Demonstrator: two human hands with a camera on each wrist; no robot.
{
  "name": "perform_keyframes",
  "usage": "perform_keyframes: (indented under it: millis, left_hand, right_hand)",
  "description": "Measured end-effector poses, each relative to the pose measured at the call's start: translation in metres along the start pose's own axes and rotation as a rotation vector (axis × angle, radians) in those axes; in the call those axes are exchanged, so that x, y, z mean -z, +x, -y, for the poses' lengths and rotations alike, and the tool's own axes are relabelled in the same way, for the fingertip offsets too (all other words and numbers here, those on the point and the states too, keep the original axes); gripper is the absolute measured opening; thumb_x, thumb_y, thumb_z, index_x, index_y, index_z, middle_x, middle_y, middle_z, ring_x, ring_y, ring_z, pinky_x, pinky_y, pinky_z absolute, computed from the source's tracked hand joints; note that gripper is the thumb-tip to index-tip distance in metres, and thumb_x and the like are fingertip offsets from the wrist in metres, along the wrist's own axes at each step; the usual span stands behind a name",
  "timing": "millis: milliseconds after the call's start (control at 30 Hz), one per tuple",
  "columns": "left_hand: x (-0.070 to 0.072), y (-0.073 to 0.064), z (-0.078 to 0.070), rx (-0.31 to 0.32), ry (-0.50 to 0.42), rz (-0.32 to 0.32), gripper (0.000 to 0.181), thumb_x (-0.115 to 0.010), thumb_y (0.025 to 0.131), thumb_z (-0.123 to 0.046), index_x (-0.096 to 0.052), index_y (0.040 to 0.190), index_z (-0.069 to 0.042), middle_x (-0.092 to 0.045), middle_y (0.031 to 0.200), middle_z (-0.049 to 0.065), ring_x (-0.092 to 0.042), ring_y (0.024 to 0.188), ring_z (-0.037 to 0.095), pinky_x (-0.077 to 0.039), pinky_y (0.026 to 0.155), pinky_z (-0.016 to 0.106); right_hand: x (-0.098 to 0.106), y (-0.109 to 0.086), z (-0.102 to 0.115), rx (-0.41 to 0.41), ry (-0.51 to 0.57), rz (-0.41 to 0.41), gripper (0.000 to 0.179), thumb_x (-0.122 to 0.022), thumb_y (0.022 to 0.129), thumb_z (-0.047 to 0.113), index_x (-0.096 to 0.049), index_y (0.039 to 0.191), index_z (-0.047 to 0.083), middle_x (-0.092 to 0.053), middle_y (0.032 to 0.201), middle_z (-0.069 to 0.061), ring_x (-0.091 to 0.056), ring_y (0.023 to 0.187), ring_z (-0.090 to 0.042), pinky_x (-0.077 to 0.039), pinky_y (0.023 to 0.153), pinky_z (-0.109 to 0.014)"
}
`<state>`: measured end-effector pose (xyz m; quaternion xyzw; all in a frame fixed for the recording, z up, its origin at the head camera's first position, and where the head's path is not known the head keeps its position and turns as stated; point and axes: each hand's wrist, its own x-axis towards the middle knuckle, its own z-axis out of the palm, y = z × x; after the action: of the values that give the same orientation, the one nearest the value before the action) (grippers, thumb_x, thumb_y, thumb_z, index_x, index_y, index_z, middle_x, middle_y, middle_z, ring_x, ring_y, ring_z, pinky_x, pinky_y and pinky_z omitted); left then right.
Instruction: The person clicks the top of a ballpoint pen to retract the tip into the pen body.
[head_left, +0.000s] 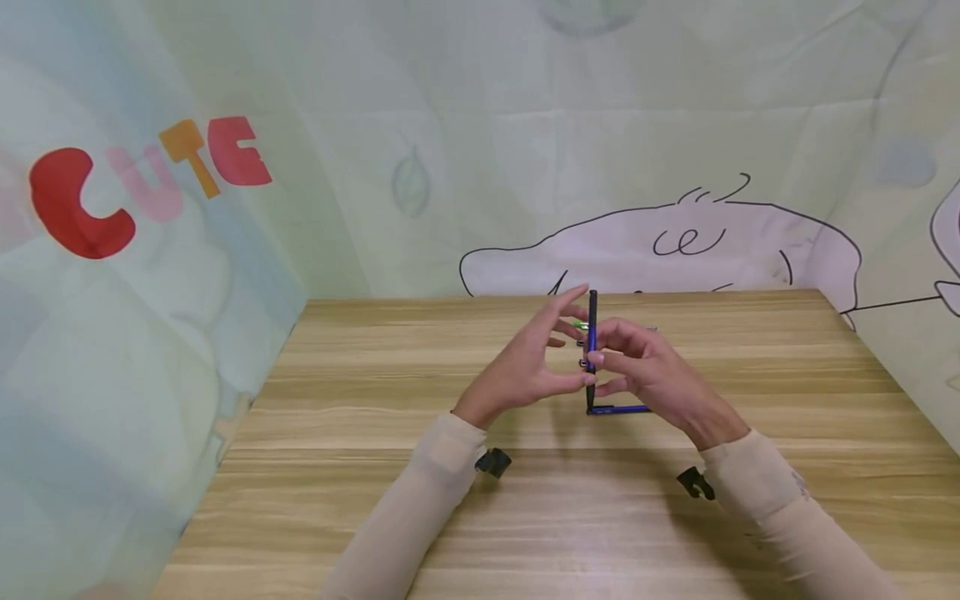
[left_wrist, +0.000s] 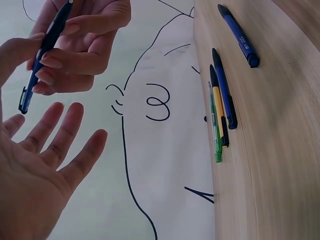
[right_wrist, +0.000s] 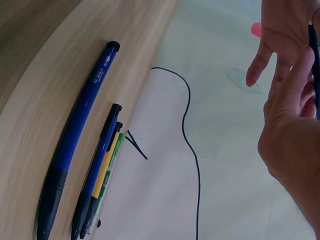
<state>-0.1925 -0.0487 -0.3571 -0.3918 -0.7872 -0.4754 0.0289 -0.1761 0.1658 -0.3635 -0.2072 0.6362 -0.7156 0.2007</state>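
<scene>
1. Hovering over the tabletop, both hands sit well in from the side edges; wood stretches wide either side, and a printed backdrop stands along the back edge.
2. Back blue pen, yellow pen and green pen lie together near that edge; front blue pen lies apart, nearer the person.
3. Right hand pinches the held blue pen, up off the wood between the hands.
4. Left hand has fingers spread apart beside it; can't tell if the thumb's touching.
5. Forearms angle inward.
</scene>
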Motion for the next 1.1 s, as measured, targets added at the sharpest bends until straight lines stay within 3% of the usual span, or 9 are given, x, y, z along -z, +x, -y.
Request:
perform_keyframes:
  millis: [200,433,1100]
  left_hand:
    - [-0.001,0.0017,-0.0009,0.002,-0.005,0.005,0.106,-0.082,0.075,-0.018,-0.012,0.152,-0.037,-0.044,0.136,-0.001,-0.055,0.111,0.013,-0.05,0.095,0.041]
    - [0.0,0.0023,-0.0004,0.015,-0.015,0.01,0.103,-0.082,0.076,-0.024,-0.013,0.15,-0.04,-0.045,0.136,0.0,-0.055,0.113,0.015,-0.05,0.095,0.04]
    - [-0.0022,0.0035,-0.001,0.023,-0.064,0.01,0.101,-0.082,0.076,-0.025,-0.015,0.15,-0.037,-0.047,0.133,0.006,-0.055,0.11,0.014,-0.051,0.094,0.04]
  right_hand:
    - [0.0001,0.0015,-0.0022,-0.002,0.046,0.016,0.028,-0.054,0.098,0.011,-0.048,0.122,-0.002,-0.056,0.106,-0.006,-0.058,0.097,-0.018,-0.057,0.078,-0.046]
    - [-0.0012,0.0028,-0.0029,0.012,0.069,0.022,0.019,-0.053,0.098,0.009,-0.053,0.116,0.004,-0.056,0.103,-0.005,-0.059,0.092,-0.018,-0.058,0.076,-0.043]
    - [-0.0039,0.0013,-0.0006,0.02,0.098,-0.011,0.022,-0.055,0.097,0.008,-0.052,0.117,0.001,-0.058,0.102,-0.005,-0.062,0.088,-0.017,-0.059,0.073,-0.04]
